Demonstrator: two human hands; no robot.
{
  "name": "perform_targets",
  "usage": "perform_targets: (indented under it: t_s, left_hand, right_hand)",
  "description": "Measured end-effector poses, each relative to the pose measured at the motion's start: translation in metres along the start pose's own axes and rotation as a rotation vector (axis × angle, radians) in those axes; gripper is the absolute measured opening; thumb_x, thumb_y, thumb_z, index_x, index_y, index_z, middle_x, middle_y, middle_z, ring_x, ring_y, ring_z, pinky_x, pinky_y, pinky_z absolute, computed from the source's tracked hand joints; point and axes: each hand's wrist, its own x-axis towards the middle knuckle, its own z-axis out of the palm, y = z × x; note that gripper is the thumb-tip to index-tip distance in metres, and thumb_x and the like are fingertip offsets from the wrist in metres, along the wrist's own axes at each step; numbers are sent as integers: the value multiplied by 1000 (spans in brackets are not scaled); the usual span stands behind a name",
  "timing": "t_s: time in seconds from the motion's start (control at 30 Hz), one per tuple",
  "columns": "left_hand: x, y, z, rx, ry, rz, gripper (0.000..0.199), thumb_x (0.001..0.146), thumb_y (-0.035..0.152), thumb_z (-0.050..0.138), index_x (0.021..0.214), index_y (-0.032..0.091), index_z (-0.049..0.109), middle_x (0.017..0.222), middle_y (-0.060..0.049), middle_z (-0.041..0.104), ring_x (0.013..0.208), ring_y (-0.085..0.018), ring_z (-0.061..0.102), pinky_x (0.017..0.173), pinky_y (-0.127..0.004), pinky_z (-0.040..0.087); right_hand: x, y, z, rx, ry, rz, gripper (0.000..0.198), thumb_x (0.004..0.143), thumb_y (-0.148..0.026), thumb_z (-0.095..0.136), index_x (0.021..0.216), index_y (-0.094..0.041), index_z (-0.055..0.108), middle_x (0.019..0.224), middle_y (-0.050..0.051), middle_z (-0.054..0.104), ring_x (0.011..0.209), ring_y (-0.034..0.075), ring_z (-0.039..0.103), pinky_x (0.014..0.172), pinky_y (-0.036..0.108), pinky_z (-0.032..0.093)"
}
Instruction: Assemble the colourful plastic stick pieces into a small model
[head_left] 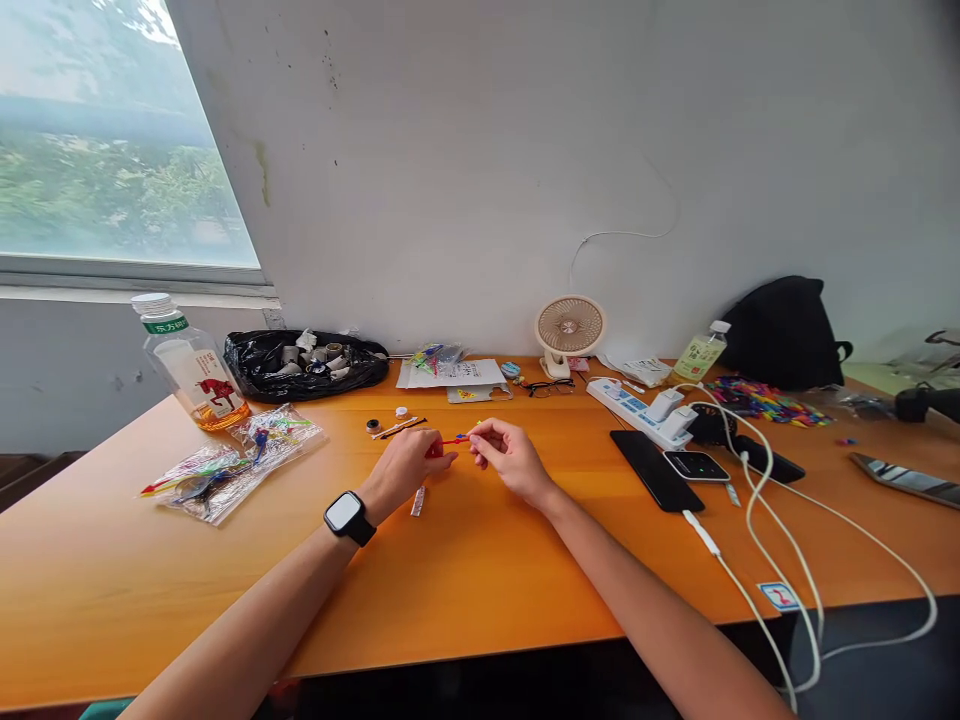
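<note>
A thin red strip (455, 441) stretches level between my two hands above the table. My left hand (405, 462) pinches its left end, the fingertips partly hidden behind the hand. At the other end, my right hand (510, 458) grips it between thumb and forefinger. A spot of blue shows on the strip near my right fingers; what it is I cannot make out. Below my left hand lies a short silvery strip (418, 501). Just beyond are a small dark round piece (373, 427), a white one (401, 412) and a thin black stick (403, 429).
Plastic bags (225, 465) of coloured pieces and a drink bottle (191, 365) stand left. A black bag (240, 365), papers (450, 373) and a fan (570, 328) line the wall. Rightward are a power strip (637, 412), a black phone (655, 470) and white cables (795, 560).
</note>
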Motion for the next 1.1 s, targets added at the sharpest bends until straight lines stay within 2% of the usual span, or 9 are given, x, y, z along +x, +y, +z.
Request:
perform_targets:
  t_s: [0.13, 0.2, 0.3, 0.47, 0.63, 0.73, 0.9, 1.0, 1.1]
  left_hand:
    - [3, -5, 2, -155, 63, -85, 37, 87, 47, 68, 64, 21, 54, 58, 1, 57, 54, -14, 47, 53, -28, 30]
    - [4, -3, 5, -366, 73, -160, 35, 86, 51, 69, 74, 20, 59, 59, 2, 60, 51, -13, 50, 49, -25, 33]
    - [4, 2, 10, -678, -11, -250, 43, 84, 60, 69, 86, 18, 66, 66, -2, 68, 50, -13, 57, 47, -23, 41]
    - [5, 6, 14, -1010, -30, -376, 56, 88, 67, 63, 89, 12, 73, 88, -12, 76, 66, -16, 69, 70, -31, 61]
    - [5, 8, 10, -1258, -6, -430, 62, 94, 67, 54, 101, 10, 76, 97, -17, 77, 86, -23, 75, 92, -41, 61]
    - [5, 11, 7, -1261, -38, -394, 62, 95, 66, 53, 107, 10, 76, 106, -18, 78, 93, -26, 76, 96, -43, 59]
    - [3, 13, 8, -1028, -60, -242, 51, 86, 52, 75, 120, 14, 73, 117, -14, 76, 102, -26, 74, 98, -41, 58]
    - [2, 9, 13, -890, -3, -163, 49, 86, 49, 75, 123, 17, 71, 111, -11, 78, 97, -24, 75, 91, -38, 60]
    - [2, 4, 16, -747, 83, -65, 39, 87, 47, 74, 113, 18, 74, 104, -9, 78, 94, -23, 74, 87, -35, 60]
  right_hand:
    - [1, -9, -8, 156, 55, 51, 30, 79, -44, 83, 89, -18, 74, 80, 3, 72, 65, 13, 63, 63, 27, 53]
    - [1, -13, -9, 220, 47, 79, 27, 77, -40, 85, 90, -18, 77, 83, 4, 74, 69, 13, 65, 68, 27, 54]
    - [0, -14, -10, 283, 35, 112, 25, 77, -37, 85, 92, -19, 79, 86, 4, 75, 73, 13, 67, 75, 28, 56]
    - [-1, -14, -9, 316, 36, 108, 26, 77, -35, 84, 96, -20, 77, 90, 4, 76, 77, 14, 69, 80, 30, 57]
    - [-1, -13, -6, 223, 41, 72, 25, 78, -37, 84, 94, -19, 75, 86, 5, 75, 75, 15, 68, 76, 31, 59]
    - [-1, -7, -3, 133, 27, 42, 26, 79, -40, 83, 92, -19, 75, 86, 4, 74, 74, 16, 68, 73, 32, 59]
    - [1, 5, -1, 34, -23, -8, 26, 82, -43, 79, 94, -20, 73, 87, 4, 73, 73, 16, 68, 71, 32, 59]
    - [0, 8, -1, -113, -13, -46, 23, 88, -42, 71, 96, -21, 72, 87, 4, 72, 72, 17, 68, 70, 32, 57]
    - [-2, 5, -2, -320, 3, -112, 18, 94, -38, 62, 96, -23, 71, 85, 4, 71, 72, 18, 66, 68, 31, 54]
